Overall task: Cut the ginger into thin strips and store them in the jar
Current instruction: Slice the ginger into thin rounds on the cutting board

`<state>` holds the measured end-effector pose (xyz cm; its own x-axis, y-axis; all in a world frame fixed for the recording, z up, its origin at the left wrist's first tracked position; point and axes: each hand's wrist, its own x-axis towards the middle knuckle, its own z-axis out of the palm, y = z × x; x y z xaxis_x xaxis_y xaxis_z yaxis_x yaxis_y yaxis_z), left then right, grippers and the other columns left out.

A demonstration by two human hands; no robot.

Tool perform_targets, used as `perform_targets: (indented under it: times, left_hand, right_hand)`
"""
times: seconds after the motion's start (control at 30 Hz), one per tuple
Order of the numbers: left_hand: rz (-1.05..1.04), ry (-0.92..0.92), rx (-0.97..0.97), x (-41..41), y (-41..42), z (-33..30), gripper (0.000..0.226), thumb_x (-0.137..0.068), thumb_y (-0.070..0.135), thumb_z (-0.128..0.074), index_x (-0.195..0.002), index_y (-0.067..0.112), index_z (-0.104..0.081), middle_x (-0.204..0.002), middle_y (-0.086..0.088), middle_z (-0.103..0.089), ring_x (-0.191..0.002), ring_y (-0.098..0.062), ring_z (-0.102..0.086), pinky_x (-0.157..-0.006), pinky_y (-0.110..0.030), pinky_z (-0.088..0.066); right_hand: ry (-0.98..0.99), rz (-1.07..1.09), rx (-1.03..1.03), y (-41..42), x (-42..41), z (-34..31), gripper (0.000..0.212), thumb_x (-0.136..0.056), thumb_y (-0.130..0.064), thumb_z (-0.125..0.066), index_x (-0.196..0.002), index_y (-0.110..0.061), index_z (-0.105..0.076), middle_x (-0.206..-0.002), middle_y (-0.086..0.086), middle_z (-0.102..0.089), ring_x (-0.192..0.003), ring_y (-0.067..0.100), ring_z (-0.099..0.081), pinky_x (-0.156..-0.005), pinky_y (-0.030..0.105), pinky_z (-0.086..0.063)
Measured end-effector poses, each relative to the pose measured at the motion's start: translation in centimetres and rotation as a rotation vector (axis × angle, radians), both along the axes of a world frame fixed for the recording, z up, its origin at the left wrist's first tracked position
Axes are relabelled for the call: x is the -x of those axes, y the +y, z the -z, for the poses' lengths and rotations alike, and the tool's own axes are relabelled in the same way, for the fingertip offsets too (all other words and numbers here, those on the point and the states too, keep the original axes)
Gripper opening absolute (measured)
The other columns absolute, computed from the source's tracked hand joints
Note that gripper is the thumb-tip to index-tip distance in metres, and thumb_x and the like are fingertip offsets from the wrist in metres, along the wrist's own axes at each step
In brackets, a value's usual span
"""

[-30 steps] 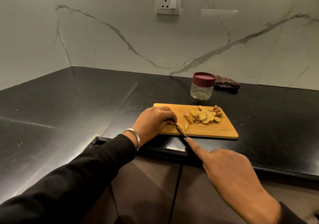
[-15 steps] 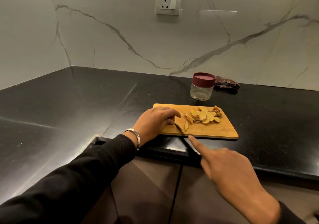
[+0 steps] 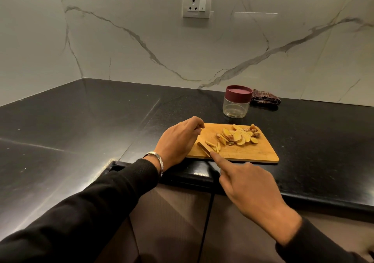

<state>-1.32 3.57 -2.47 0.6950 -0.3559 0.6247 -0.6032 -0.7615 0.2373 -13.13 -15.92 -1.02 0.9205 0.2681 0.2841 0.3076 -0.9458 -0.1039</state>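
Left hand (image 3: 178, 141) lifted off ginger strips (image 3: 213, 146); right hand (image 3: 249, 190) apparently holds knife (image 3: 204, 149).

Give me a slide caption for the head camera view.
Right hand holds knife over ginger strips on cutting board; left hand lifted, jar closed behind.

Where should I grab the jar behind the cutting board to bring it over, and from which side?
Grip the jar round its clear lower body, probably from the right or from above with the left hand, since the right hand holds the knife. It stands upright, lid on, clear of the cloth and the board.
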Motion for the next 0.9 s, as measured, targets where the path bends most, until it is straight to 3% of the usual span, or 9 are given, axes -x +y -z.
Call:
perform_targets:
  times: [0.23,0.43,0.63,0.77,0.9]
  left_hand:
    - [0.036,-0.021,-0.015,-0.2,0.1,0.2,0.016,-0.102,0.032,-0.052,-0.106,0.019,-0.061,-0.098,0.005,-0.065,-0.080,-0.011,-0.058,-0.068,-0.030,-0.053]
    - [0.072,0.013,0.067,-1.3,-0.3,-0.5,0.016,-0.098,0.031,-0.060,-0.102,0.020,-0.071,-0.096,0.008,-0.067,-0.079,-0.007,-0.060,-0.069,-0.031,-0.055]
    - [0.178,0.173,-0.128,-3.3,-3.0,-3.0,0.013,-0.089,0.029,-0.072,-0.102,0.033,-0.074,-0.108,0.012,-0.068,-0.093,-0.005,-0.060,-0.080,-0.035,-0.056]
    - [0.227,0.226,-0.222,-3.9,-4.3,-3.4,0.026,-0.086,0.022,-0.076,-0.109,0.033,-0.072,-0.115,0.011,-0.066,-0.099,-0.006,-0.059,-0.086,-0.036,-0.055]
    - [0.307,0.290,-0.352,-4.3,-5.3,-4.3,0.053,-0.087,0.009,-0.073,-0.133,0.033,-0.061,-0.143,0.004,-0.052,-0.129,-0.015,-0.050,-0.106,-0.032,-0.043]
  right_hand:
    - [0.008,0.035,-0.003,-1.7,-1.7,-0.6,0.053,-0.104,-0.046,-0.032,-0.153,-0.055,-0.013,-0.067,-0.012,-0.043,-0.059,0.005,-0.043,-0.048,0.021,-0.027]
    - [0.043,0.000,-0.052,-2.0,-2.2,-0.2,0.053,-0.104,-0.044,-0.034,-0.151,-0.058,-0.014,-0.068,-0.009,-0.051,-0.058,0.006,-0.048,-0.047,0.020,-0.031]
    - [0.043,-0.004,-0.063,-2.0,-2.1,-0.2,0.052,-0.104,-0.045,-0.034,-0.152,-0.057,-0.016,-0.069,-0.010,-0.050,-0.060,0.005,-0.047,-0.047,0.019,-0.029]
    - [0.042,-0.004,-0.067,-2.0,-2.3,0.0,0.052,-0.104,-0.045,-0.035,-0.152,-0.056,-0.019,-0.070,-0.009,-0.051,-0.061,0.005,-0.048,-0.048,0.019,-0.033]
    - [0.027,-0.009,-0.091,-2.1,-2.3,0.2,0.052,-0.103,-0.044,-0.036,-0.151,-0.055,-0.022,-0.073,-0.008,-0.055,-0.062,0.006,-0.049,-0.048,0.020,-0.033]
